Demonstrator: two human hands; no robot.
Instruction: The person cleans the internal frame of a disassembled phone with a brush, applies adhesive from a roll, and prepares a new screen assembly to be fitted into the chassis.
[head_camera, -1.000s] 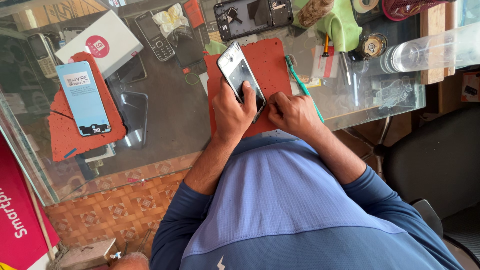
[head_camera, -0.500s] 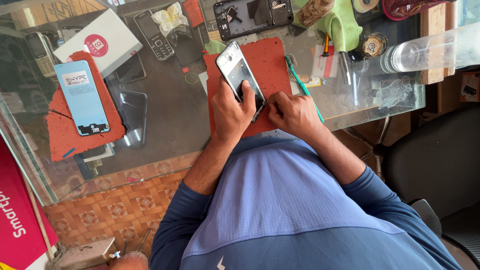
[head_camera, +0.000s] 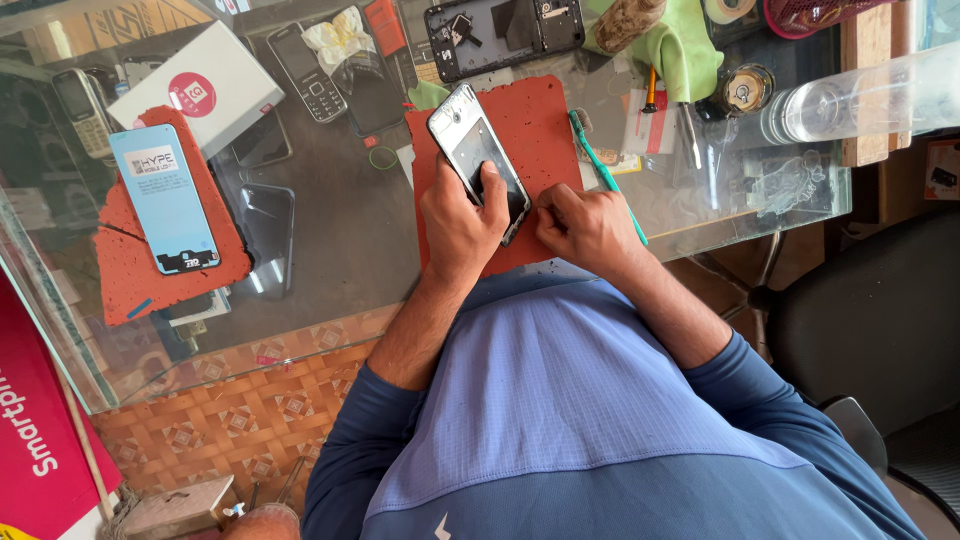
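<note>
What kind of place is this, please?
Most likely a phone repair shop. On the glass counter, the left hand holds an opened smartphone on a red mat; keypad phones lie nearby.

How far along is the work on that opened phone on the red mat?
Done: the phone lies opened on the red mat, its inner frame showing. In hand: the left hand steadies it while the right hand works at its lower edge. Left: a loose back panel lies apart beyond the mat.
</note>
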